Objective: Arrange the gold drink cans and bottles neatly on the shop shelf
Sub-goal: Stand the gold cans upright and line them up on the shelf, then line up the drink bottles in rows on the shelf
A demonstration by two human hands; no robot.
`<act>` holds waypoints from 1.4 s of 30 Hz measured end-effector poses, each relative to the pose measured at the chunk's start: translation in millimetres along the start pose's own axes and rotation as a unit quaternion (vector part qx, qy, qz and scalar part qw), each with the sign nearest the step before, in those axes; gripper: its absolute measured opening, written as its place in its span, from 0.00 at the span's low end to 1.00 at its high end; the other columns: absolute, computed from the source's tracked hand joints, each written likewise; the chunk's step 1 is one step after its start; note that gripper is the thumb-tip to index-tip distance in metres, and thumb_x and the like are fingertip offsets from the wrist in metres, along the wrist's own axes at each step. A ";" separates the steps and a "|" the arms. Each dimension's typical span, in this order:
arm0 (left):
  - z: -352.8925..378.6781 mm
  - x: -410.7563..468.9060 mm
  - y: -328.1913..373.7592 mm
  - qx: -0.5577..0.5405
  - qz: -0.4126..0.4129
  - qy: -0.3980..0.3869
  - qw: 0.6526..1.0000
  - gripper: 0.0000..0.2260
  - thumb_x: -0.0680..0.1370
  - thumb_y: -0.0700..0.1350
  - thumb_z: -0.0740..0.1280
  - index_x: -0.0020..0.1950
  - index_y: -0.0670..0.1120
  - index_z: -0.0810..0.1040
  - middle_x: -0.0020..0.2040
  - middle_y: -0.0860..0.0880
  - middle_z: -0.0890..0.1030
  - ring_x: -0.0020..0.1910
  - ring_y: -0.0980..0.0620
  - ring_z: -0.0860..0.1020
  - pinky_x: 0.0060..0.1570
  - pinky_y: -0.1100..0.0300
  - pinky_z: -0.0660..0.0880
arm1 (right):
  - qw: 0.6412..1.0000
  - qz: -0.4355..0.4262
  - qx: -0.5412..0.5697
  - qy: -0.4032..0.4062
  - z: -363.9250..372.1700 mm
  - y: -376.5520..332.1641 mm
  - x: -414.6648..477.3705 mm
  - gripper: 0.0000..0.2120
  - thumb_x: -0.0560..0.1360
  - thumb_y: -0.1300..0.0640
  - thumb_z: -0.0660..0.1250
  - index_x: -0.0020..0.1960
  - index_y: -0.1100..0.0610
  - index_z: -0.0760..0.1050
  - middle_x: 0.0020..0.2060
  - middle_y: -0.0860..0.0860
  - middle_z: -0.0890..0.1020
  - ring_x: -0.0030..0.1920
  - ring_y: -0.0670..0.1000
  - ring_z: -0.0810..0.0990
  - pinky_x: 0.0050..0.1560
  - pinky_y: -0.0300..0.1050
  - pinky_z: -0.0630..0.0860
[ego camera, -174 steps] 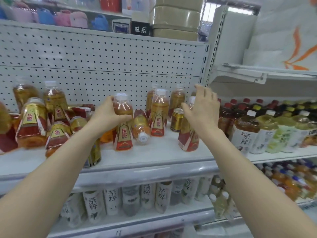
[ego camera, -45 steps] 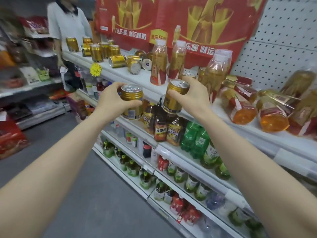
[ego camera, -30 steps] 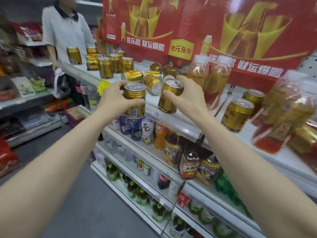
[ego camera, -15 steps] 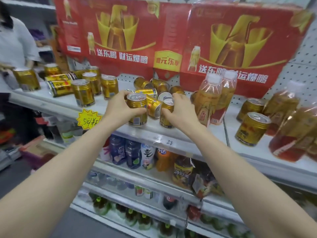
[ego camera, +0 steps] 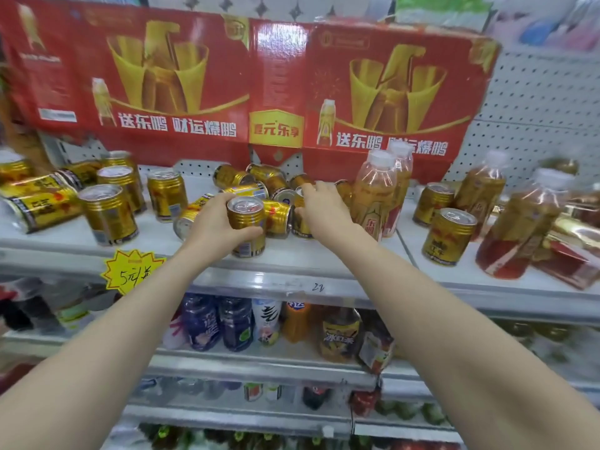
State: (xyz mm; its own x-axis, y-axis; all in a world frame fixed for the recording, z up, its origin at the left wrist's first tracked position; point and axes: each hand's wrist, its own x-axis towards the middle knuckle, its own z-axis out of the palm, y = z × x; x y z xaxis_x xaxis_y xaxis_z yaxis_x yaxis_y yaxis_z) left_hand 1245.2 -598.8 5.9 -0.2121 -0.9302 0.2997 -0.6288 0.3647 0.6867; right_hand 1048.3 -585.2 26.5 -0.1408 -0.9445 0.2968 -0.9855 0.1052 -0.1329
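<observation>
Gold can (ego camera: 245, 227) stands upright near the front edge of the shelf (ego camera: 292, 266), with the left hand (ego camera: 212, 229) wrapped round its side: thumb across the front, fingers curled behind. At its 3 o'clock the right hand (ego camera: 321, 207) curls over a second gold can (ego camera: 299, 225), which it mostly hides, so whether that can's base meets the shelf I cannot tell. At 12 o'clock toppled cans (ego camera: 242, 183) lie in a heap. At 9 o'clock stand upright cans (ego camera: 108, 214); at 2 o'clock two bottles (ego camera: 373, 193) — just beside the right wrist. Behind hangs a red carton (ego camera: 181, 92).
</observation>
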 end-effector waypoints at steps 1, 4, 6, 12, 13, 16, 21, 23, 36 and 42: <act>-0.4 1.1 -1.1 0.009 0.006 -0.006 1.000 0.36 0.69 0.52 0.78 0.72 0.45 0.67 0.67 0.47 0.75 0.64 0.46 0.74 0.61 0.48 0.73 | 1.000 -0.003 -0.008 0.005 1.1 0.6 0.2 0.22 0.82 0.51 0.63 0.72 0.60 0.66 0.68 0.60 0.70 0.71 0.60 0.65 0.65 0.53 0.69; -0.3 2.6 -3.1 0.033 0.031 -0.010 0.999 0.37 0.70 0.51 0.78 0.74 0.45 0.65 0.69 0.45 0.73 0.66 0.45 0.72 0.63 0.50 0.72 | 0.998 -0.024 -0.052 0.020 0.4 2.9 -2.9 0.24 0.82 0.51 0.62 0.73 0.61 0.65 0.71 0.60 0.69 0.72 0.59 0.63 0.68 0.51 0.66; 0.2 2.3 -3.7 0.045 0.042 -0.009 0.998 0.38 0.70 0.51 0.77 0.75 0.45 0.64 0.70 0.44 0.71 0.68 0.45 0.70 0.64 0.50 0.70 | 0.995 -0.045 -0.079 0.043 -1.7 5.1 -9.0 0.22 0.82 0.51 0.62 0.72 0.61 0.67 0.68 0.58 0.71 0.70 0.58 0.65 0.68 0.49 0.65; 0.9 -3.3 9.1 0.106 0.132 0.048 0.984 0.35 0.72 0.49 0.76 0.75 0.45 0.65 0.70 0.44 0.69 0.70 0.44 0.67 0.67 0.50 0.67 | 0.961 -0.116 -0.042 0.246 -20.1 20.1 -42.5 0.15 0.72 0.70 0.70 0.58 0.63 0.80 0.50 0.57 0.82 0.56 0.59 0.77 0.51 0.49 0.79; 2.7 -4.7 16.2 0.104 0.160 0.074 0.979 0.33 0.72 0.48 0.75 0.74 0.44 0.66 0.69 0.44 0.69 0.71 0.44 0.66 0.68 0.50 0.65 | 0.949 -0.123 -0.033 0.290 -26.7 25.1 -50.9 0.14 0.71 0.71 0.71 0.57 0.63 0.81 0.49 0.57 0.82 0.54 0.59 0.78 0.50 0.48 0.78; 15.7 -5.9 42.9 0.070 0.213 0.099 0.969 0.30 0.74 0.47 0.74 0.73 0.44 0.68 0.68 0.45 0.70 0.70 0.45 0.66 0.69 0.52 0.64 | 0.923 -0.123 -0.036 0.364 -47.1 48.9 -76.5 0.12 0.74 0.69 0.69 0.56 0.62 0.81 0.50 0.57 0.82 0.53 0.58 0.78 0.53 0.48 0.76; 61.4 -3.7 84.5 0.010 0.214 0.000 0.977 0.32 0.75 0.52 0.73 0.75 0.46 0.65 0.71 0.47 0.69 0.69 0.48 0.69 0.65 0.55 0.67 | 0.920 -0.035 -0.042 0.388 -65.1 106.4 -96.2 0.13 0.78 0.66 0.64 0.60 0.62 0.79 0.54 0.57 0.82 0.57 0.58 0.78 0.59 0.49 0.74; 80.7 1.0 96.2 0.002 0.203 -0.035 0.978 0.36 0.73 0.56 0.73 0.76 0.47 0.63 0.71 0.48 0.69 0.69 0.49 0.69 0.66 0.54 0.68 | 0.941 0.031 -0.022 0.337 -66.1 124.4 -90.1 0.16 0.79 0.63 0.64 0.66 0.61 0.76 0.59 0.57 0.80 0.61 0.57 0.76 0.64 0.50 0.71; 133.7 16.1 115.2 -0.168 0.069 -0.133 0.974 0.32 0.70 0.53 0.77 0.70 0.51 0.68 0.58 0.56 0.77 0.55 0.57 0.75 0.53 0.62 0.73 | 0.940 0.187 0.277 0.074 -39.0 147.3 -11.2 0.28 0.78 0.52 0.69 0.72 0.57 0.62 0.64 0.54 0.76 0.62 0.55 0.77 0.59 0.52 0.78; 134.8 14.0 111.1 -0.186 0.051 -0.098 0.976 0.32 0.69 0.53 0.78 0.70 0.51 0.70 0.62 0.53 0.79 0.57 0.55 0.76 0.55 0.59 0.76 | 0.922 0.186 0.327 0.096 -30.6 146.4 -11.5 0.29 0.74 0.48 0.72 0.67 0.56 0.63 0.58 0.52 0.77 0.57 0.54 0.79 0.58 0.53 0.79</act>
State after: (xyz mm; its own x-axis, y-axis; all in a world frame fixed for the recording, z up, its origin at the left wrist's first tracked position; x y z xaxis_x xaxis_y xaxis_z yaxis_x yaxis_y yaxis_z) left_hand 1071.6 -577.0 -2.9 -0.4224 -0.8647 0.2717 -0.2887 0.4125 0.8640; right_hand 902.8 -549.4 32.6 -0.5338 -0.8019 0.2684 -0.6067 0.1420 -0.7822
